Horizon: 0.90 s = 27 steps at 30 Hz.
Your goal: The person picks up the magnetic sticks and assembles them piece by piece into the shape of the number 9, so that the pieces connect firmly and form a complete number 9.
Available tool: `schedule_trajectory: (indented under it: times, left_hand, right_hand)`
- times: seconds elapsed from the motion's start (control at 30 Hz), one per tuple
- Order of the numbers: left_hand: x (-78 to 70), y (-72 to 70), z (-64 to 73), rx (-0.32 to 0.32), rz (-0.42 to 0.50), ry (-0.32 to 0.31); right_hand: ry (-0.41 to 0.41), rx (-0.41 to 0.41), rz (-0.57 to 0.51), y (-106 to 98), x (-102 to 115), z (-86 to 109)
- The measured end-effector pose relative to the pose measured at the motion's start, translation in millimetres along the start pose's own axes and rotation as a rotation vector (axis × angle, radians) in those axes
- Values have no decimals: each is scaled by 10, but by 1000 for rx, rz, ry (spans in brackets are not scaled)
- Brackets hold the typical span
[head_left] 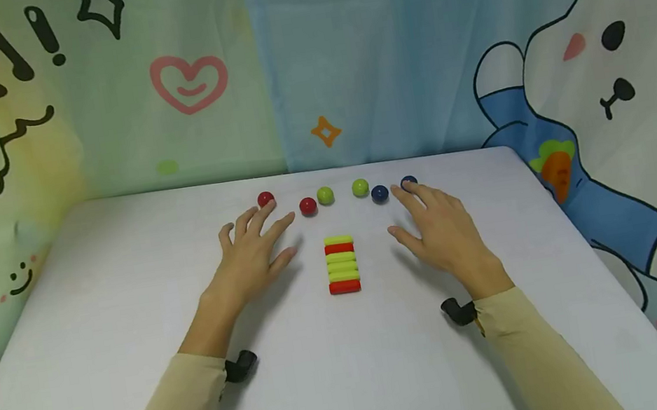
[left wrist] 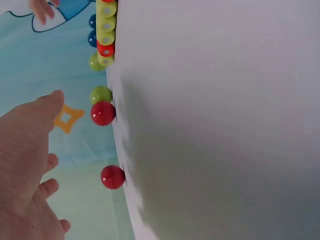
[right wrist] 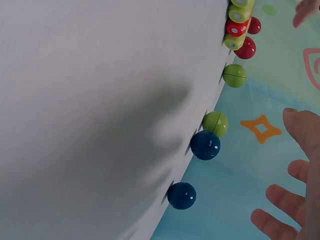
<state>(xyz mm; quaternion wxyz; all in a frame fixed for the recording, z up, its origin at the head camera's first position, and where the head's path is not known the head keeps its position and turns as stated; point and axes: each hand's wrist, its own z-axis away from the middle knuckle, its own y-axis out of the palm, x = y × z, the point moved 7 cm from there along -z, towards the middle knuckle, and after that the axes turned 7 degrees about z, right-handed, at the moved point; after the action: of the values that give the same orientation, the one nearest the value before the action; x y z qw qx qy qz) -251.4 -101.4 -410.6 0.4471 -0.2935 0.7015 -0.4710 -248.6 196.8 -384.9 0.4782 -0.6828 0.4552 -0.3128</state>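
My left hand [head_left: 247, 257] hovers over the table left of the middle, fingers spread and holding nothing. Its fingertips overlap a red ball [head_left: 266, 199] at the back in the head view; a second red ball [left wrist: 103, 113] lies farther right. On the other side, my right hand [head_left: 445, 229] is also spread and holds nothing. A blue ball [right wrist: 181, 195] is partly hidden behind its fingers in the head view, with another blue ball [head_left: 380, 194] just left. Between the hands, several yellow-green and red cylinders [head_left: 342, 267] lie side by side in a column.
Two green balls, a left one [head_left: 325, 195] and a right one [head_left: 360, 187], lie between the red and blue pairs near the back edge. The white table [head_left: 354, 378] meets a printed curtain [head_left: 369, 50] with cartoon figures.
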Motion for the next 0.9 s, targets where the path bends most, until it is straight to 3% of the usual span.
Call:
schedule_trajectory:
  times: [0.4, 0.67, 0.9]
  left_hand:
    - [-63, 38, -88, 17, 132, -4]
    - [-127, 70, -172, 20, 138, 55]
    - [-137, 127, -158, 50, 157, 39]
  right_hand:
    - [-5, 54, -46, 66, 43, -29]
    - [18, 72, -101, 105, 3, -24]
    - [37, 121, -176, 198, -2, 54]
